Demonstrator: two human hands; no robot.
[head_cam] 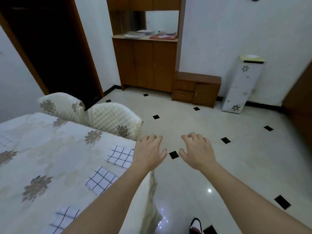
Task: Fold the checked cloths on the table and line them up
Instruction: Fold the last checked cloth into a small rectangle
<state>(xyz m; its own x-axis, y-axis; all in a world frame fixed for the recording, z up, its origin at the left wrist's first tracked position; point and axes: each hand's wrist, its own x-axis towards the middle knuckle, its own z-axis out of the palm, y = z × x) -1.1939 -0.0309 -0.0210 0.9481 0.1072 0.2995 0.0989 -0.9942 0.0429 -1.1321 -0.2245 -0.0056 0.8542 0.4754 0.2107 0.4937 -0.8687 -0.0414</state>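
Three folded white cloths with black checks lie in a row along the right edge of the table (42, 146), which wears a cream floral cover. The far cloth (120, 156) sits beside my left hand, the middle cloth (101, 180) is below it, and my left forearm partly hides the near cloth (65, 218). A fourth checked cloth (5, 141) shows faintly at the left edge. My left hand (148, 152) hovers palm down past the table's corner, fingers relaxed, holding nothing. My right hand (197, 151) hovers over the floor, also relaxed and holding nothing.
Two chairs with quilted cream covers (111, 119) stand at the table's far side. A brown cabinet (146, 63), a low drawer unit (195, 88) and a white floral bin (243, 85) line the far wall. Tiled floor (219, 166) spreads to the right; a shoe (195, 225) is below.
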